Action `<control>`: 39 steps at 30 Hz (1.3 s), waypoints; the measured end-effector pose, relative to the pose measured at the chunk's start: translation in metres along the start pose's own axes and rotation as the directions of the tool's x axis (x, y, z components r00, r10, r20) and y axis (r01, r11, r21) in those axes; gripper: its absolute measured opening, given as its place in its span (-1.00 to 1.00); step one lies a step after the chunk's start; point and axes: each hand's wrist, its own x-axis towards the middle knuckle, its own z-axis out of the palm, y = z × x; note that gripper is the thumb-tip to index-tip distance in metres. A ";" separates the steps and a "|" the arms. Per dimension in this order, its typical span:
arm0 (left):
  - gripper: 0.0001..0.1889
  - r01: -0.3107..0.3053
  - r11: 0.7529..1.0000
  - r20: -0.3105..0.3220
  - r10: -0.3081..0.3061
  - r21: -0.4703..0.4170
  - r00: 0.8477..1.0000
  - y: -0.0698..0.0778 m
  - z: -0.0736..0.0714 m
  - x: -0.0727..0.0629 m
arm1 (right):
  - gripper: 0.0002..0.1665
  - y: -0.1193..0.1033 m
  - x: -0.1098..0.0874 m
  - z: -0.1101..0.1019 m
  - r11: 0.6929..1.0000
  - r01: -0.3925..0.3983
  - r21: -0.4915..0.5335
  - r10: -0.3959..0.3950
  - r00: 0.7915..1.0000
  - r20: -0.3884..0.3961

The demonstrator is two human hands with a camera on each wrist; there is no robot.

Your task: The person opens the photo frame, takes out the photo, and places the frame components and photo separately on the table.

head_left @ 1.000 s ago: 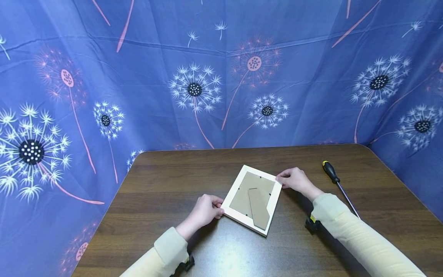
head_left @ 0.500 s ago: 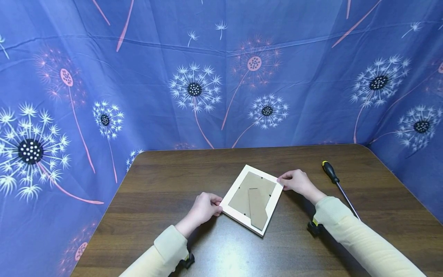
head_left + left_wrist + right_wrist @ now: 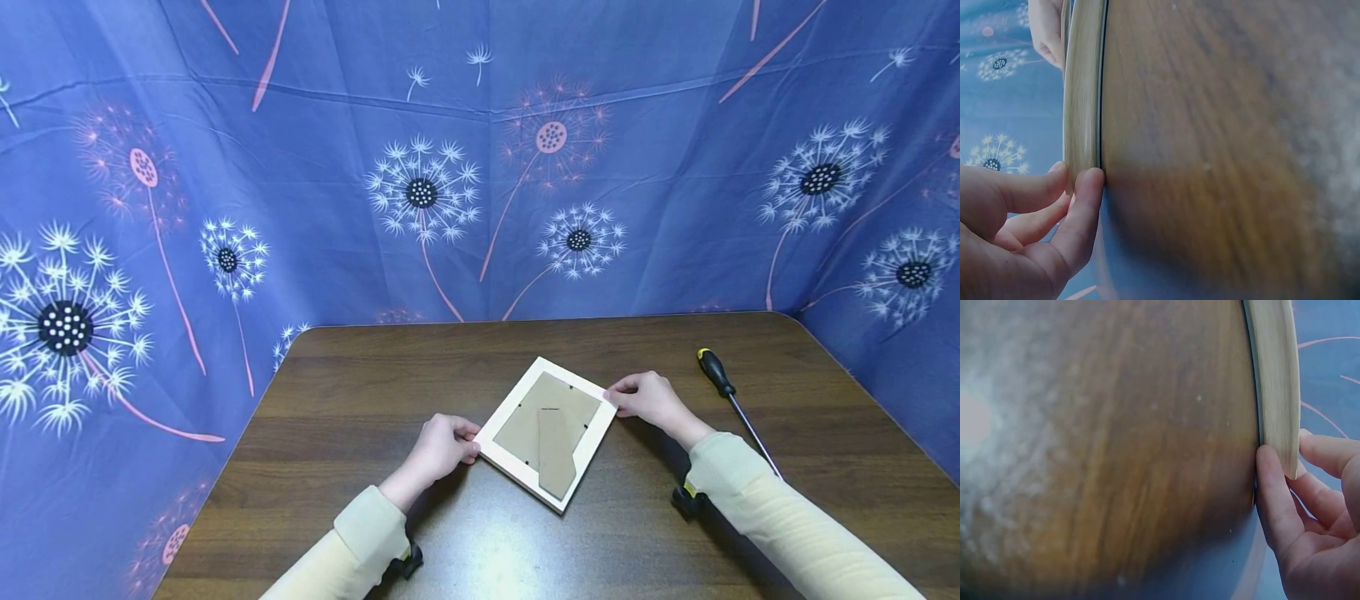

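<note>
A pale wooden picture frame lies with its brown backing board facing up, set at a slant on the table. A folded easel stand lies against that board, and small dark tabs show along the board's edges. My left hand pinches the left corner between thumb and fingers. At the opposite corner, my right hand does likewise. Close up in the left wrist view, fingertips meet the frame's side edge. The right wrist view has fingers on both faces at the other corner.
A screwdriver with a black and yellow handle lies to the right, its shaft tip hidden behind the right sleeve. The brown wooden table ends at a blue dandelion-patterned cloth hanging behind and at both sides.
The picture frame has turned slightly clockwise as seen from above. My left hand has shifted a little up and left, my right hand a little down and right, both keeping their corners.
</note>
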 end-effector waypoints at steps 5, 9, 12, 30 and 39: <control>-0.79 -0.001 1.000 -0.006 0.001 0.008 1.000 0.000 -0.001 0.001 | -0.65 0.000 -0.003 0.000 1.000 -0.008 -0.001 0.008 1.000 0.006; -0.80 0.000 1.000 -0.011 0.001 0.028 1.000 0.001 -0.002 0.003 | -0.65 0.002 -0.004 -0.001 1.000 -0.017 0.005 0.017 1.000 0.017; -0.82 0.001 0.999 -0.015 -0.001 0.046 1.000 0.001 -0.002 0.005 | -0.65 0.004 -0.005 -0.001 1.000 -0.017 0.008 0.017 1.000 0.016; -0.77 -0.015 0.993 0.033 0.011 0.118 0.999 0.002 -0.005 0.010 | -0.70 0.000 -0.002 -0.007 1.000 -0.013 -0.008 0.013 0.998 0.061; -0.66 -0.058 0.957 0.042 0.049 0.285 0.998 0.009 -0.001 0.008 | -0.71 -0.007 0.012 -0.048 0.960 0.037 -0.278 -0.033 0.999 0.019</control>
